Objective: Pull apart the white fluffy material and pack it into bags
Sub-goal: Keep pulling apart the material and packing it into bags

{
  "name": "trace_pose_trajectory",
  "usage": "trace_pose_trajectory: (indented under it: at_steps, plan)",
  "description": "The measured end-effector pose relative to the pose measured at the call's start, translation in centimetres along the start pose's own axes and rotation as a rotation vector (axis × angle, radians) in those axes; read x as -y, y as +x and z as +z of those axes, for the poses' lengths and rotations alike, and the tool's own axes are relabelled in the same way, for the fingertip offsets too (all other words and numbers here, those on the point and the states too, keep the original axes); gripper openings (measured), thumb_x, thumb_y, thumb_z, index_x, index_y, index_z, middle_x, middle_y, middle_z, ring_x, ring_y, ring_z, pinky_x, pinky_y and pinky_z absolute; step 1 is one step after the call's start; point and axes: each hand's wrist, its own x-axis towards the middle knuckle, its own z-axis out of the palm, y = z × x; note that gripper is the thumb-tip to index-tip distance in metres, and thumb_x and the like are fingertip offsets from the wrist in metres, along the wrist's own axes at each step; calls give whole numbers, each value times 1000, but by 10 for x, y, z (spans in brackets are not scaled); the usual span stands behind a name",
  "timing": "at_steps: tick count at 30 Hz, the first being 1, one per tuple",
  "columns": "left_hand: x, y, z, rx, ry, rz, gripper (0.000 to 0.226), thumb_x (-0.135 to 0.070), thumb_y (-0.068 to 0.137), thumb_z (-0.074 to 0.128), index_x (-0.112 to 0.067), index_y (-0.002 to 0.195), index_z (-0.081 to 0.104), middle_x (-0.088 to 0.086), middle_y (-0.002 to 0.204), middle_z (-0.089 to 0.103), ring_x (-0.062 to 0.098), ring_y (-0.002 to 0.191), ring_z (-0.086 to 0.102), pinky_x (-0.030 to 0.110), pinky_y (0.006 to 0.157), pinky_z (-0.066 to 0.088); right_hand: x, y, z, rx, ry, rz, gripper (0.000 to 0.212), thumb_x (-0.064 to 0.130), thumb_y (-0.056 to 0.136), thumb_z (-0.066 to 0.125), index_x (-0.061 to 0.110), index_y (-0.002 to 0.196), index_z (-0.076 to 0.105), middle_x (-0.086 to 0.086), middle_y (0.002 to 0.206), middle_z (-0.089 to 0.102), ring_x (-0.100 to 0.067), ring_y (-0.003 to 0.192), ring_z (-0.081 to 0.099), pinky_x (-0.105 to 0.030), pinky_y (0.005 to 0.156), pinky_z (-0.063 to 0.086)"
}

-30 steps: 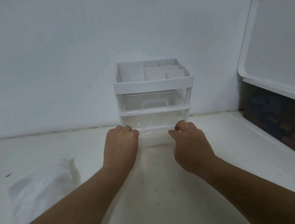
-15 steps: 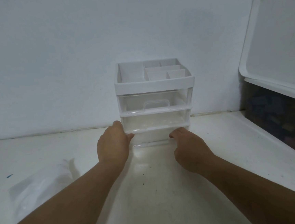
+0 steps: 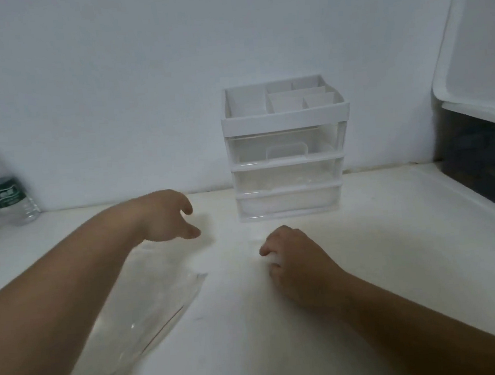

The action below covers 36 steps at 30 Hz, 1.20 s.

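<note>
A clear plastic bag (image 3: 152, 309) lies flat on the white table, partly under my left forearm. My left hand (image 3: 168, 215) hovers above the bag's far end with its fingers relaxed and holding nothing. My right hand (image 3: 291, 258) rests on the table in front of the drawer unit, fingers curled round a small tuft of white fluffy material (image 3: 275, 259) that shows between them. The bottom drawer (image 3: 289, 206) of the white organizer (image 3: 285, 118) is pushed in, and something white shows inside it.
A plastic water bottle (image 3: 4, 193) stands at the far left by the wall. A dark storage bin (image 3: 487, 166) with a raised white lid (image 3: 486, 55) fills the right side. The organizer stands against the back wall.
Both hands have left the bottom drawer, which is now pushed in. My left hand moved left over the bag, and my right hand drew back toward me.
</note>
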Motion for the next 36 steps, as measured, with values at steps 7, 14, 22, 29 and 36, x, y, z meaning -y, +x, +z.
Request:
trace_pose_trajectory:
  at_steps: [7, 14, 22, 29, 36]
  plan:
    - [78, -32, 18, 184, -310, -64, 139, -87, 25, 77, -40, 149, 36, -7, 149, 41, 18, 134, 42, 32, 111, 34, 52, -16, 16, 103, 228, -160, 22, 15, 88, 60, 22, 103, 75, 22, 83, 59, 4, 80, 55, -9, 73, 37]
    - [25, -12, 76, -234, -476, -373, 86, -79, 89, 20, -20, 150, 34, 16, 147, 39, 38, 136, 33, 46, 111, 33, 61, -25, 15, 78, 497, 2, 23, 11, 91, 61, 18, 105, 77, 16, 84, 67, 4, 75, 60, -12, 76, 43]
    - [-29, 0, 75, -194, -475, -73, 51, -45, 93, 51, -37, 144, 46, 5, 147, 43, 31, 131, 43, 39, 105, 42, -20, -32, -24, -56, 282, 221, 23, 5, 75, 77, 18, 93, 80, 11, 77, 68, 5, 60, 60, -5, 55, 40]
    - [-74, 11, 130, -589, -709, 57, 29, -44, 99, 45, -20, 114, 54, 4, 120, 56, 30, 110, 57, 37, 86, 44, -30, -28, -25, -83, 262, 111, 27, 42, 95, 49, 25, 80, 63, -10, 73, 50, -10, 61, 40, -32, 63, 37]
    - [-90, 12, 148, -596, -576, 253, 64, -53, 96, 12, -28, 138, 54, 0, 157, 35, 19, 144, 32, 39, 112, 29, -50, -25, -21, -47, 186, 167, 23, 26, 79, 71, 41, 96, 64, -7, 106, 53, -18, 78, 61, -11, 62, 43]
